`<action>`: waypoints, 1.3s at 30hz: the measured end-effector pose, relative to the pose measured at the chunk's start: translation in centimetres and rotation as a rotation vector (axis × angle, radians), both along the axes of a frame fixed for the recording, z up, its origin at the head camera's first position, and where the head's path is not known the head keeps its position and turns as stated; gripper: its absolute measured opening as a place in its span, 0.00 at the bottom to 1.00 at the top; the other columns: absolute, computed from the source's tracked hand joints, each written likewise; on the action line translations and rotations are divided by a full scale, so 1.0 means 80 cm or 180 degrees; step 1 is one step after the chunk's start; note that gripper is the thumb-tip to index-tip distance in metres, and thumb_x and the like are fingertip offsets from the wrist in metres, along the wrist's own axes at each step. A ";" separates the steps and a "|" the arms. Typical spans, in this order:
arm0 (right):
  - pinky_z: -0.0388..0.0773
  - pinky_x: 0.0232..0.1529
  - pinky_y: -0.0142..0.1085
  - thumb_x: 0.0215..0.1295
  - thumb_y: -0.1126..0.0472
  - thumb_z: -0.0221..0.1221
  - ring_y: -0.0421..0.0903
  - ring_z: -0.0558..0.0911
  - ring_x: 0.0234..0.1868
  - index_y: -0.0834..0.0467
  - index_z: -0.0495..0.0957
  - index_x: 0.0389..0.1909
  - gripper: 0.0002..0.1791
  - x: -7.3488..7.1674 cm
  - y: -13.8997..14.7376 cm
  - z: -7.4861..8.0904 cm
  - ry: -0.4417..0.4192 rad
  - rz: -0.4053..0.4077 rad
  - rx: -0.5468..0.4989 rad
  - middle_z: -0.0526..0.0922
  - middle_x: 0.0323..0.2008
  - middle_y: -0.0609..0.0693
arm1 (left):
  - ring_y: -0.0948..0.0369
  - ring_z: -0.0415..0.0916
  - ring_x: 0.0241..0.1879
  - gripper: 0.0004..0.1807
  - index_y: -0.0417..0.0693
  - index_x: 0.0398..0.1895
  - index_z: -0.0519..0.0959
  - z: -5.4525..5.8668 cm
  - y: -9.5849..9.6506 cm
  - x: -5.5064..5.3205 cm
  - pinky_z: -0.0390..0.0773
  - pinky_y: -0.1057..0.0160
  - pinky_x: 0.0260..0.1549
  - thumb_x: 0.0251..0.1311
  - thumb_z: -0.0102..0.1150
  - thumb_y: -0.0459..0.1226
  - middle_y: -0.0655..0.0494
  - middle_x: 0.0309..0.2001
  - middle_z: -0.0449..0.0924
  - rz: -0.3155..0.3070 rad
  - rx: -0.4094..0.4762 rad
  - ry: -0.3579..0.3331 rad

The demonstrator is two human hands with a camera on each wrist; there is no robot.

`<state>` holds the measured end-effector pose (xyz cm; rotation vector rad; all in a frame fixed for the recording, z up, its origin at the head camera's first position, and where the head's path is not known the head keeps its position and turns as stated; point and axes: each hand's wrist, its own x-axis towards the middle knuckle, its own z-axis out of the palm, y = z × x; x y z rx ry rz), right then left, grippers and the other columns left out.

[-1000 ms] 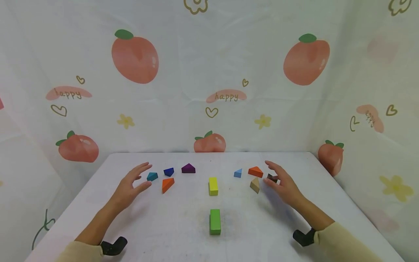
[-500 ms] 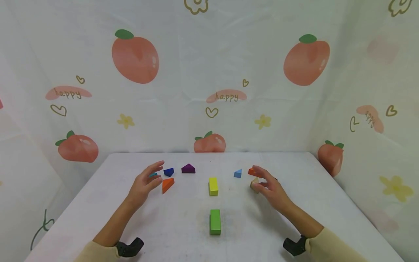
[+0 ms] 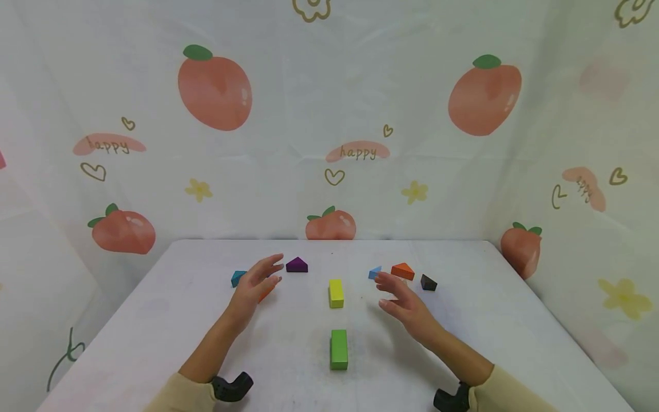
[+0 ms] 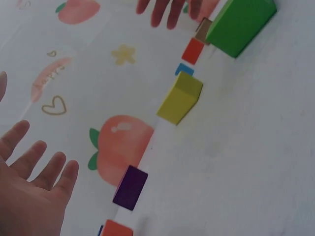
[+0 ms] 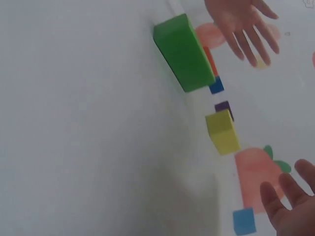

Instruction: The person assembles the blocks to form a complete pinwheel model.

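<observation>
Both hands hover over the white table with relaxed, spread fingers and nothing held. In the head view, the left hand (image 3: 252, 294) is in front of an orange triangular block (image 3: 264, 295) and hides most of it. A teal block (image 3: 237, 278) lies to its left, a purple triangular block (image 3: 297, 265) beyond its fingertips. My right hand (image 3: 407, 309) largely covers a tan block and reaches near a light blue block (image 3: 374, 273). Between the hands lie a yellow block (image 3: 336, 293) and, closer to me, a green block (image 3: 338, 349). A dark blue block (image 5: 216, 85) shows in the right wrist view.
Behind the right hand lie another orange triangular block (image 3: 403, 270) and a dark brown block (image 3: 428, 282). A curtain printed with peaches (image 3: 215, 94) hangs along the table's back edge. Each wrist carries a black device (image 3: 233, 387).
The two hands have moved inward toward each other. The left has passed the teal block, and the right has uncovered the dark brown block. The blocks stay where they were.
</observation>
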<state>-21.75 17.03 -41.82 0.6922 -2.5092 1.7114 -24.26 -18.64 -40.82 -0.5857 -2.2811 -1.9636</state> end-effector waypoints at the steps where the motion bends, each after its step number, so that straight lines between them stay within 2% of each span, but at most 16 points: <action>1: 0.72 0.57 0.43 0.70 0.57 0.56 0.59 0.68 0.66 0.54 0.62 0.71 0.30 0.002 -0.003 0.000 -0.0073 0.0023 0.0009 0.68 0.66 0.59 | 0.43 0.60 0.67 0.27 0.46 0.71 0.63 -0.001 0.004 -0.001 0.64 0.42 0.60 0.71 0.50 0.42 0.46 0.70 0.60 -0.0018 0.0022 -0.0026; 4: 0.70 0.59 0.44 0.70 0.55 0.56 0.58 0.67 0.66 0.54 0.61 0.71 0.31 0.004 -0.010 -0.003 -0.0264 0.0087 0.0024 0.68 0.66 0.60 | 0.45 0.59 0.69 0.29 0.46 0.71 0.62 -0.005 0.014 -0.005 0.64 0.42 0.61 0.70 0.52 0.43 0.46 0.72 0.58 -0.0024 0.0019 -0.0124; 12: 0.69 0.60 0.39 0.70 0.55 0.56 0.56 0.67 0.66 0.53 0.61 0.71 0.30 0.008 -0.023 -0.009 -0.0585 0.0255 -0.0033 0.69 0.65 0.60 | 0.50 0.57 0.70 0.30 0.47 0.70 0.64 -0.015 0.040 -0.015 0.60 0.39 0.63 0.67 0.55 0.45 0.46 0.71 0.60 -0.0010 0.0136 -0.0433; 17: 0.68 0.62 0.45 0.70 0.56 0.56 0.57 0.66 0.67 0.54 0.59 0.72 0.31 0.013 -0.030 -0.011 -0.0809 0.0354 0.0001 0.68 0.66 0.59 | 0.50 0.59 0.69 0.29 0.51 0.69 0.68 -0.024 0.055 -0.019 0.63 0.41 0.62 0.65 0.58 0.44 0.48 0.70 0.63 0.0041 0.0140 -0.0525; 23: 0.68 0.61 0.47 0.68 0.54 0.58 0.57 0.67 0.66 0.54 0.57 0.73 0.35 0.019 -0.038 -0.017 -0.1001 0.0463 0.0133 0.69 0.66 0.57 | 0.49 0.60 0.68 0.29 0.51 0.70 0.66 -0.033 0.070 -0.026 0.66 0.44 0.61 0.65 0.58 0.42 0.46 0.70 0.63 -0.0140 0.0079 -0.0577; 27: 0.66 0.62 0.51 0.66 0.53 0.60 0.55 0.68 0.65 0.54 0.57 0.73 0.37 0.023 -0.040 -0.023 -0.0972 0.0577 0.0289 0.71 0.65 0.55 | 0.49 0.60 0.69 0.31 0.50 0.71 0.64 -0.038 0.081 -0.031 0.65 0.42 0.61 0.65 0.59 0.41 0.47 0.71 0.61 -0.0244 -0.0070 -0.0601; 32: 0.60 0.64 0.59 0.63 0.53 0.63 0.55 0.67 0.65 0.53 0.58 0.73 0.39 0.027 -0.043 -0.027 -0.0887 0.0641 0.0493 0.72 0.64 0.53 | 0.47 0.62 0.67 0.33 0.50 0.72 0.64 -0.044 0.092 -0.039 0.68 0.41 0.58 0.64 0.61 0.41 0.48 0.71 0.61 -0.0287 -0.0448 -0.0666; 39: 0.56 0.64 0.63 0.58 0.49 0.68 0.55 0.66 0.67 0.52 0.59 0.73 0.44 0.032 -0.047 -0.028 -0.0783 0.0655 0.0826 0.72 0.64 0.50 | 0.45 0.67 0.63 0.36 0.53 0.71 0.65 -0.050 0.102 -0.044 0.72 0.43 0.56 0.60 0.66 0.44 0.45 0.68 0.66 -0.0272 -0.0905 -0.0679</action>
